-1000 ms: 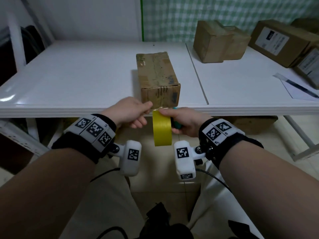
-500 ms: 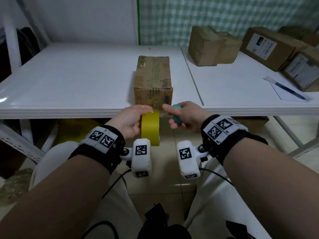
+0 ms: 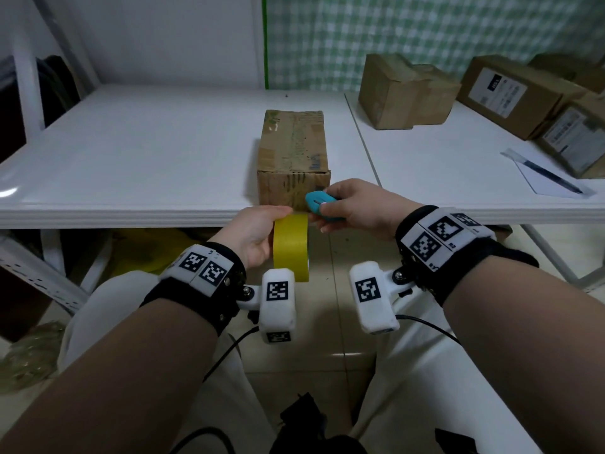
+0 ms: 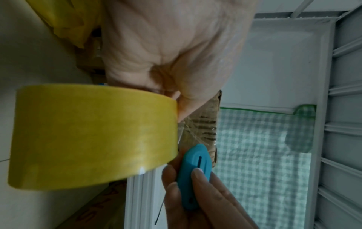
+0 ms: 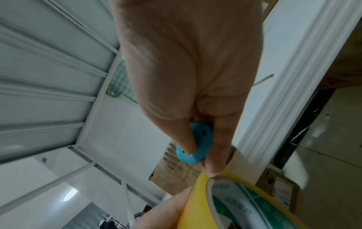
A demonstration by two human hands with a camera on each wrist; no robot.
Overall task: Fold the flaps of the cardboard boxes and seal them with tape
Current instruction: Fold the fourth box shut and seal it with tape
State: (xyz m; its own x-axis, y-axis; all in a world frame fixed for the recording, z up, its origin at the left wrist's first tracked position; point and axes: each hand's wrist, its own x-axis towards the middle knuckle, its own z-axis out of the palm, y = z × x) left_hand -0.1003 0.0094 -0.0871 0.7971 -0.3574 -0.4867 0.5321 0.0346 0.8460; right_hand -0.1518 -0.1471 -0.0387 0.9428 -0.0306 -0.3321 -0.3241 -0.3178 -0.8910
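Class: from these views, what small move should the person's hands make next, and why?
Probably draw the blue cutter in the right hand across the tape stretched between the yellow roll, held by the left hand, and the cardboard box; the strip already reaches its near end face.

A worn, closed brown cardboard box (image 3: 293,158) lies lengthwise at the table's front edge; the yellow tape roll (image 3: 291,246) stands on edge at its six o'clock.
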